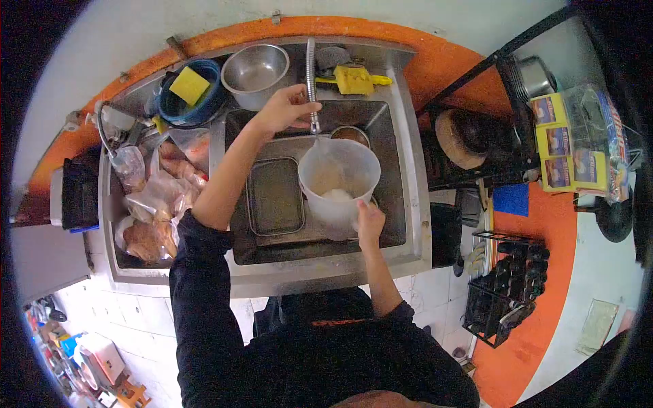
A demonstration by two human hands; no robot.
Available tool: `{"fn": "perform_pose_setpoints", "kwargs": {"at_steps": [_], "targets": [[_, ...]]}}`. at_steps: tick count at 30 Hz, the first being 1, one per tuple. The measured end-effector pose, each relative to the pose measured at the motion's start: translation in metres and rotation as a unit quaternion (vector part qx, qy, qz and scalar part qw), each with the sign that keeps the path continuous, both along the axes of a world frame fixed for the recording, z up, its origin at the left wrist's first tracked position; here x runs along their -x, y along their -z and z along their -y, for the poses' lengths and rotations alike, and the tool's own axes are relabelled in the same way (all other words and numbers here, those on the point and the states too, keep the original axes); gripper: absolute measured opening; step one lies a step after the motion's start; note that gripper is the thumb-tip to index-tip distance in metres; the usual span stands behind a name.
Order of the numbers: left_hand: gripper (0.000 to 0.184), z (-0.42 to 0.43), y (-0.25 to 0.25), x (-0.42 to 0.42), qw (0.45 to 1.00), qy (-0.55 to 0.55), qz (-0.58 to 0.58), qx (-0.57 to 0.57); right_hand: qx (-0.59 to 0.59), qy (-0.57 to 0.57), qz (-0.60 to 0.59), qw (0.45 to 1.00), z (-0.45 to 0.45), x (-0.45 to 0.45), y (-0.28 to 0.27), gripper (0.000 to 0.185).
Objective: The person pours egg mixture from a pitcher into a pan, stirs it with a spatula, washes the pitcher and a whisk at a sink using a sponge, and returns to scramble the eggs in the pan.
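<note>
My left hand (289,110) reaches across the sink, its fingers closed at the flexible metal faucet hose (311,75). The hose end points down over a translucent plastic pitcher (340,177), and water appears to run into it. Cloudy liquid and a whitish patch show inside the pitcher. My right hand (369,223) grips the pitcher's handle on the near right side, holding it over the sink basin (272,253). Beneath and to the left, a rectangular metal tray (275,197) lies in the basin. Behind the pitcher, a round metal bowl (352,136) is partly hidden.
A left basin holds plastic bags of what looks like raw meat (153,217). Along the back ledge stand a blue tub (212,102) with a yellow sponge (189,86), a steel pot (256,71) and a yellow cloth (354,80). At right are yellow packages (554,143) and a black rack (507,285).
</note>
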State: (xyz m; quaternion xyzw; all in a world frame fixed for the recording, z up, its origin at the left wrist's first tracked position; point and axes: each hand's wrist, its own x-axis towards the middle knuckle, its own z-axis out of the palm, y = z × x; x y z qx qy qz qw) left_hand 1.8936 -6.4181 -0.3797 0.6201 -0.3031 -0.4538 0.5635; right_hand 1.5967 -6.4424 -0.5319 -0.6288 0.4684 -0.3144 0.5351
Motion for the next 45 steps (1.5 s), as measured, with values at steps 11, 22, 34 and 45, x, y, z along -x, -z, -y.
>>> {"fn": "perform_pose_setpoints", "kwargs": {"at_steps": [11, 22, 34, 45], "targets": [[0.023, 0.007, 0.007, 0.009, 1.0, 0.0, -0.025, 0.002, 0.193, -0.134, -0.195, 0.952, 0.015, -0.019, -0.017, 0.047], [0.029, 0.004, 0.039, 0.002, 0.951, -0.082, 0.298, -0.004, 0.42, -0.42, -0.363, 0.718, -0.02, -0.145, -0.08, 0.028], [0.028, 0.021, 0.044, 0.029, 0.989, -0.102, 0.059, 0.093, 0.574, -0.377, -0.246, 0.684, -0.074, -0.143, -0.006, 0.012], [0.026, -0.014, 0.033, -0.008, 0.949, -0.075, 0.307, 0.018, 0.446, -0.423, -0.339, 0.712, 0.008, -0.188, -0.044, 0.023]]}}
